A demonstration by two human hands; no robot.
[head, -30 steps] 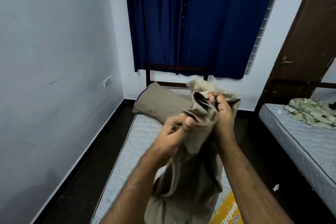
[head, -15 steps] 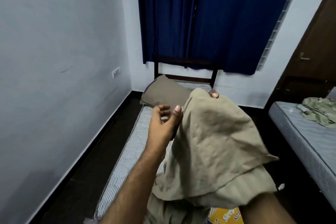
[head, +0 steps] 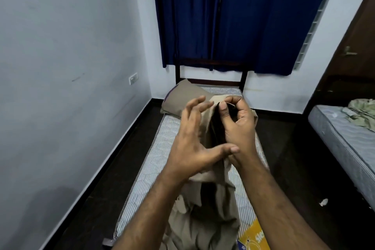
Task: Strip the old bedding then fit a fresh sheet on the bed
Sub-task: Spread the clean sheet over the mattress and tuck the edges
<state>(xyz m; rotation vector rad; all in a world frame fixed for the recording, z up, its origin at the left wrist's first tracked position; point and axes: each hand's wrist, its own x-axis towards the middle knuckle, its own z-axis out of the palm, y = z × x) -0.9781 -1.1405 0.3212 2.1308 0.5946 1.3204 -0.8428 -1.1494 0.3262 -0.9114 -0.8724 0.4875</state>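
Note:
A beige sheet point(head: 205, 217) hangs bunched in front of me, its lower part resting on the bare striped mattress point(head: 154, 160). My right hand point(head: 237, 126) pinches the sheet's top edge between thumb and fingers. My left hand point(head: 192, 144) is beside it with fingers spread, its thumb against the cloth, holding nothing. A beige pillow point(head: 180, 97) lies at the head of the bed by the dark wooden headboard point(head: 211, 82).
Blue curtains point(head: 233, 18) hang behind the headboard. A second mattress point(head: 345, 140) with a crumpled green cloth point(head: 363, 113) stands on the right, across a dark floor gap. The grey wall runs close along the left. A brown door point(head: 357, 42) is at far right.
The sheet, spread wide over my right arm half a second ago, is now gathered into a narrow bunch. My left hand has moved in against it with fingers spread.

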